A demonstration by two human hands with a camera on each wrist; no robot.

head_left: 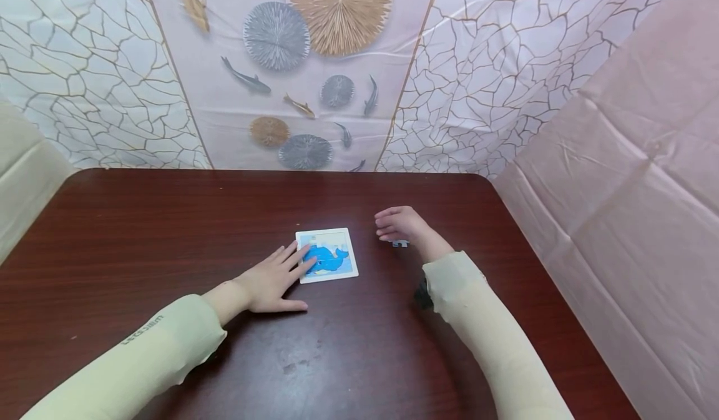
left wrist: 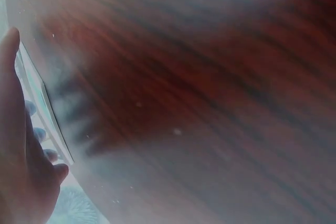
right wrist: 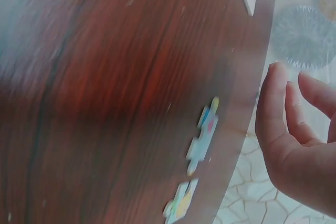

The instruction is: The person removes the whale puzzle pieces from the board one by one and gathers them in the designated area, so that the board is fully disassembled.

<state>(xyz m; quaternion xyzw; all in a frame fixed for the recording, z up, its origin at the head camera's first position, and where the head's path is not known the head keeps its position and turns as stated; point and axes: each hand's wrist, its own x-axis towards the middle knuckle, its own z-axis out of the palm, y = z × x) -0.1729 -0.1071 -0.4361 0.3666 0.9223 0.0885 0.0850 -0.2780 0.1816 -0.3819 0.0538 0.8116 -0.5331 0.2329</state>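
Note:
A square jigsaw puzzle (head_left: 340,259) with a white border and a blue whale picture lies on the table. My left hand (head_left: 275,279) is spread flat, its fingertips over the puzzle's left side. In the left wrist view, that hand (left wrist: 26,145) lies along the puzzle's edge (left wrist: 44,95). To the right of the puzzle, my right hand (head_left: 402,223) is above the table, fingers loosely bent and holding nothing. A jigsaw piece (head_left: 400,243) shows partly from beneath it. The right wrist view has two loose pieces, one longer piece (right wrist: 203,137) and one yellowish piece (right wrist: 182,201), near the hand (right wrist: 294,135).
The dark brown wooden table (head_left: 168,233) has rounded far corners. Behind it hangs a patterned cloth (head_left: 303,95), and a pale pinkish cloth wall (head_left: 618,176) borders the right side. A small dark object (head_left: 424,295) shows under the right sleeve.

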